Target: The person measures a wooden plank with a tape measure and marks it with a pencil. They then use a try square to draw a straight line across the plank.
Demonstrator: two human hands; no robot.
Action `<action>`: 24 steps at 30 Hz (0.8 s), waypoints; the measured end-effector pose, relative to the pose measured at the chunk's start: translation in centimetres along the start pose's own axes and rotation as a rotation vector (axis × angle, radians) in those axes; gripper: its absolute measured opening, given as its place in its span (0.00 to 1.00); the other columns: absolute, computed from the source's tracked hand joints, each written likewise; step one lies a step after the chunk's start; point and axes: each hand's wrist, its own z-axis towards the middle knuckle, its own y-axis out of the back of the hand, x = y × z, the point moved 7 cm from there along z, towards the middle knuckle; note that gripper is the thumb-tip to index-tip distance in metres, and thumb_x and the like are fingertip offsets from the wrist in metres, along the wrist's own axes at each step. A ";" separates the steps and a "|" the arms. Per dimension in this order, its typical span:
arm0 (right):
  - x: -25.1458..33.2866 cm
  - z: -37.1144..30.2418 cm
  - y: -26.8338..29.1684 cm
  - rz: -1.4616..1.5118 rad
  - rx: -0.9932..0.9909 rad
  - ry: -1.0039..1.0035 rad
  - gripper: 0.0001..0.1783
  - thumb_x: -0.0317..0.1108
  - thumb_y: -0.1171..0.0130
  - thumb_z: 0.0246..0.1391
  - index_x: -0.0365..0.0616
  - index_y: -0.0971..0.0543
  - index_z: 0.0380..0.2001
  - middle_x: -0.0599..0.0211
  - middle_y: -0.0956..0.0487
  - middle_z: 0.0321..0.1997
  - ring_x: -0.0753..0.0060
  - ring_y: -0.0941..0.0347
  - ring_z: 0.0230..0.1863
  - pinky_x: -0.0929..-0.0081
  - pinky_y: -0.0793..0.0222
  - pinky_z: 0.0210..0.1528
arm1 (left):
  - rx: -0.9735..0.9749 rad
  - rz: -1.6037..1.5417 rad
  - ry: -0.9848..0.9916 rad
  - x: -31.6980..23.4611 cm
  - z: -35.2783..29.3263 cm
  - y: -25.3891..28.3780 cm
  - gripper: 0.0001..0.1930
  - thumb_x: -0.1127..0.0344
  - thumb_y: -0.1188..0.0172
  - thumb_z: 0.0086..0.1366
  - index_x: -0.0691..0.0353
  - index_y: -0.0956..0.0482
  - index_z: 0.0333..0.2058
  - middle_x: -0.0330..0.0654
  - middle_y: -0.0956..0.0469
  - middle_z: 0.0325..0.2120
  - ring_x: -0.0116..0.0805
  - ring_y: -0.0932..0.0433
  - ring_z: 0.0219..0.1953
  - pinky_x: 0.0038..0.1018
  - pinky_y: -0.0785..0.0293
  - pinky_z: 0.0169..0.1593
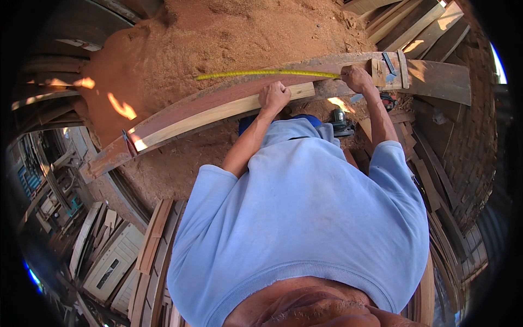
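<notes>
My right hand [357, 78] is closed on the end of a yellow tape measure [261, 72] above the right part of a long wooden bench plank [321, 62]. The blade stretches left from that hand, its far end over the sawdust. My left hand [274, 97] makes a fist on a pale wooden strip [212, 113]; what it holds, if anything, is hidden. This strip lies along the near side of a reddish board [218, 98]. Just right of my right hand are a small wooden block [378, 72] and a blue metal tool [389, 64].
A grey-green power tool [340, 122] sits between the bench and my body, with a red and black tool [388, 101] to its right. Sawdust [245, 32] is heaped beyond the bench. Planks [414, 24] lean at far right; a dark clamp-like piece [129, 143] stands at the left end.
</notes>
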 end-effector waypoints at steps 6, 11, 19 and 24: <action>-1.7 0.1 0.5 -0.064 0.059 0.010 0.12 0.41 0.37 0.54 0.49 0.14 0.38 0.50 0.15 0.37 0.44 0.18 0.43 0.54 0.25 0.46 | 0.049 -0.006 0.034 -0.3 1.0 0.3 0.14 0.51 0.38 0.57 0.55 0.13 0.28 0.50 0.14 0.30 0.54 0.15 0.39 0.45 0.20 0.47; -2.9 0.3 1.0 -0.091 -0.019 0.084 0.09 0.37 0.36 0.52 0.45 0.14 0.34 0.49 0.17 0.31 0.43 0.19 0.38 0.53 0.25 0.42 | 0.020 -0.032 0.017 -0.2 1.0 0.4 0.13 0.52 0.36 0.57 0.55 0.15 0.25 0.50 0.15 0.29 0.55 0.16 0.37 0.47 0.20 0.44; -2.0 0.4 0.1 -0.161 -0.050 0.056 0.08 0.37 0.39 0.53 0.50 0.15 0.34 0.49 0.17 0.33 0.43 0.19 0.40 0.51 0.24 0.42 | 0.048 -0.050 0.031 -0.4 1.1 0.6 0.13 0.52 0.36 0.57 0.55 0.14 0.26 0.50 0.14 0.29 0.53 0.15 0.37 0.46 0.20 0.44; -0.4 0.7 0.0 -0.235 0.025 -0.057 0.09 0.41 0.38 0.55 0.57 0.14 0.37 0.54 0.15 0.39 0.46 0.19 0.47 0.52 0.22 0.47 | 0.054 -0.055 0.041 -0.2 1.1 0.6 0.13 0.52 0.36 0.57 0.55 0.14 0.25 0.49 0.15 0.27 0.53 0.15 0.36 0.45 0.20 0.43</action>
